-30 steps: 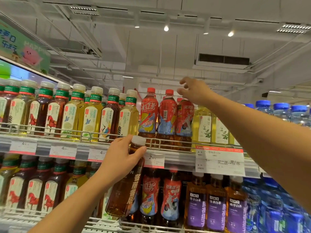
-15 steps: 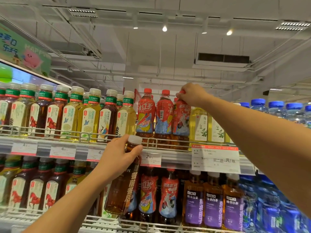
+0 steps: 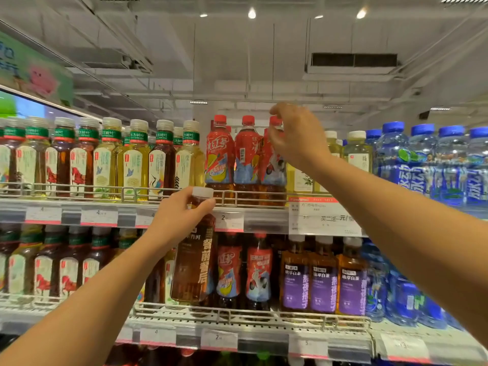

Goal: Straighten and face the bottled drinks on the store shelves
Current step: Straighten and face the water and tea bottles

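A: Head camera: the left hand (image 3: 176,217) grips a white-capped brown tea bottle (image 3: 194,256) by its neck, before the upper shelf's front rail (image 3: 148,192).

B: And the right hand (image 3: 295,133)?

A: Fingers curl around the third red-labelled, red-capped iced tea bottle (image 3: 272,165), at that rail's middle. Whether they actually pinch its cap, nobody can tell.

B: It should probably twist gently until the label faces front, base planted behind the rail.

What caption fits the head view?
Left hand grips an amber tea bottle; right hand pinches a red-capped bottle.
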